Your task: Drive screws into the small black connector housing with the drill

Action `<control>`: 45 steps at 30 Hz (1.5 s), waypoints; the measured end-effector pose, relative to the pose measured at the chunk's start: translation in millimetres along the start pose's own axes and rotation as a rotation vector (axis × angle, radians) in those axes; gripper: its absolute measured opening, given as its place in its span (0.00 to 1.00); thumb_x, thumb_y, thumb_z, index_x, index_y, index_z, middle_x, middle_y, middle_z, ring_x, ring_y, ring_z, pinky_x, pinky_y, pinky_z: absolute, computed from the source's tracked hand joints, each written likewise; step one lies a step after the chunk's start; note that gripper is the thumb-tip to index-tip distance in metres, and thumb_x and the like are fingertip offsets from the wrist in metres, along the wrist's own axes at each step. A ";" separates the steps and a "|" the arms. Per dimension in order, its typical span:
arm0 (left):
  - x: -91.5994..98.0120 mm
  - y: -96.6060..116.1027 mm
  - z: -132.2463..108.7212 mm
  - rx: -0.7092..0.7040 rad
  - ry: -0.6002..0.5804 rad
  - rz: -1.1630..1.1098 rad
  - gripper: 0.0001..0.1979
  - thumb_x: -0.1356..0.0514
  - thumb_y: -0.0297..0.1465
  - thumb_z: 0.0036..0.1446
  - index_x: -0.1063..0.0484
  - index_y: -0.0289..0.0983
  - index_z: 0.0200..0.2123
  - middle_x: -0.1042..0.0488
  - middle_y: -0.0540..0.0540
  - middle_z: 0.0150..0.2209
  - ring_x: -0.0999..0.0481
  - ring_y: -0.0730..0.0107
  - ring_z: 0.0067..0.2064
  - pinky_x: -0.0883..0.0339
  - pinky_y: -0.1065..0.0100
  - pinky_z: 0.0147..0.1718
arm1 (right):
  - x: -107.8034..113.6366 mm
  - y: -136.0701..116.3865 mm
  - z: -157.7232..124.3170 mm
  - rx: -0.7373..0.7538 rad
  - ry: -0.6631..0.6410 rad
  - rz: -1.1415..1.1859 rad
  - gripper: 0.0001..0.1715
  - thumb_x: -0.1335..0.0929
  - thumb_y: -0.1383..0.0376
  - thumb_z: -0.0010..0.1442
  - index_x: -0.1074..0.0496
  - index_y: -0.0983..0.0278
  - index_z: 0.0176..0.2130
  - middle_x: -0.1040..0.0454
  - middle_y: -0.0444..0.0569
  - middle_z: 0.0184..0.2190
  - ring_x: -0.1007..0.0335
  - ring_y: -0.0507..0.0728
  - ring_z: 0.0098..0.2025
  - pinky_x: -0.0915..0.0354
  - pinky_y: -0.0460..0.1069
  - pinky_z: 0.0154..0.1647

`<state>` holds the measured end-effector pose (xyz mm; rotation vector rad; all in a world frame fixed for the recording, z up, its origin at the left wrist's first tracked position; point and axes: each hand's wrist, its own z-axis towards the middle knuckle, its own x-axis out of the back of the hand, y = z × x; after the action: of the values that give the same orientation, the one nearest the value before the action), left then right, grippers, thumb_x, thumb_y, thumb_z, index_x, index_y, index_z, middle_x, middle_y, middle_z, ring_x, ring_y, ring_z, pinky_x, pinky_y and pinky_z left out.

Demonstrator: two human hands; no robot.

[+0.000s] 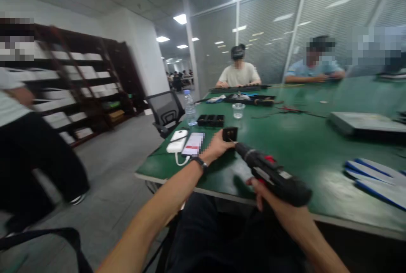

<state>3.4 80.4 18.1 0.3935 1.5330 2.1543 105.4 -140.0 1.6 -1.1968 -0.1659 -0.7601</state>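
Right hand (260,189): closed about the grip of a power drill; the handle is mostly hidden.
Power drill (281,175): black, red-marked, held over the near edge of the green table (304,146), nose pointed away. Judged heavy and rigid; best held by the grip, clear of the chuck.
Left hand (219,146): fingers bent, nearly closed on a small black piece.
Small black piece (231,132): held at the drill's nose; whether it is touched by the tip cannot be told. Judged light, stiff and perhaps smooth, liable to twist; best pinched by its outer sides.
Phone (193,142) and white power bank (176,142): laid beyond the left wrist.
Black compartmented case (210,120): set farther off, between bottle (190,110) and clear cup (238,111).
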 end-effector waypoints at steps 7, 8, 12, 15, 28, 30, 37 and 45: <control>6.2 -4.8 8.0 -0.030 -0.042 0.029 0.21 0.25 0.30 0.37 0.27 0.35 0.36 0.24 0.48 0.34 0.28 0.69 0.35 0.33 0.66 0.38 | 7.9 -16.0 -10.6 -0.224 -0.044 0.370 0.16 0.30 0.55 0.64 0.26 0.62 0.30 0.28 0.44 0.19 0.30 0.56 0.24 0.34 0.50 0.29; 6.5 -4.7 7.4 -0.029 -0.048 0.031 0.21 0.25 0.30 0.38 0.27 0.35 0.36 0.24 0.48 0.34 0.28 0.68 0.35 0.32 0.66 0.39 | 6.9 -17.0 -8.9 -0.219 -0.030 0.383 0.14 0.31 0.56 0.64 0.25 0.63 0.33 0.28 0.43 0.19 0.30 0.55 0.23 0.34 0.50 0.29; 6.8 -5.8 6.3 -0.021 -0.052 0.035 0.22 0.25 0.32 0.38 0.26 0.35 0.38 0.23 0.47 0.34 0.26 0.66 0.35 0.31 0.65 0.40 | 6.6 -19.7 -10.6 -0.210 -0.016 0.434 0.11 0.31 0.58 0.64 0.24 0.63 0.40 0.27 0.42 0.21 0.32 0.54 0.21 0.35 0.49 0.27; 7.9 -9.0 8.2 -0.023 -0.039 0.039 0.23 0.24 0.32 0.38 0.26 0.35 0.38 0.22 0.47 0.34 0.26 0.66 0.35 0.31 0.64 0.40 | 6.8 -19.3 -12.2 -0.222 -0.024 0.453 0.10 0.31 0.58 0.64 0.24 0.62 0.39 0.27 0.42 0.20 0.32 0.54 0.21 0.35 0.49 0.27; 9.9 -9.1 10.4 -0.031 -0.048 0.051 0.25 0.25 0.31 0.37 0.27 0.35 0.40 0.23 0.48 0.35 0.27 0.68 0.36 0.32 0.66 0.38 | 3.6 -14.8 -9.0 -0.205 0.006 0.516 0.15 0.31 0.60 0.63 0.25 0.63 0.49 0.23 0.44 0.25 0.31 0.53 0.21 0.35 0.49 0.25; 9.9 -9.3 10.8 -0.026 -0.045 0.051 0.25 0.24 0.31 0.36 0.27 0.35 0.40 0.23 0.48 0.35 0.27 0.68 0.36 0.33 0.66 0.38 | 3.8 -16.4 -8.1 -0.198 0.018 0.527 0.14 0.31 0.60 0.63 0.24 0.63 0.47 0.24 0.43 0.23 0.32 0.53 0.20 0.36 0.48 0.24; 9.2 -8.0 9.3 -0.016 -0.048 0.041 0.26 0.24 0.30 0.35 0.27 0.35 0.39 0.23 0.48 0.34 0.27 0.68 0.35 0.33 0.66 0.38 | 6.8 -19.1 -9.7 -0.233 -0.027 0.437 0.10 0.32 0.60 0.64 0.22 0.64 0.39 0.30 0.40 0.16 0.33 0.52 0.19 0.37 0.47 0.24; 10.8 -9.9 11.7 -0.014 -0.055 0.051 0.25 0.24 0.31 0.36 0.27 0.34 0.38 0.23 0.47 0.35 0.26 0.67 0.35 0.32 0.65 0.38 | 3.2 -13.9 -10.6 -0.217 -0.029 0.447 0.10 0.32 0.61 0.65 0.24 0.64 0.37 0.31 0.39 0.16 0.33 0.51 0.19 0.36 0.46 0.25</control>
<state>1.9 98.2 12.4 0.4875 1.4928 2.1729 96.5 -152.9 9.9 -1.3881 0.1625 -0.3730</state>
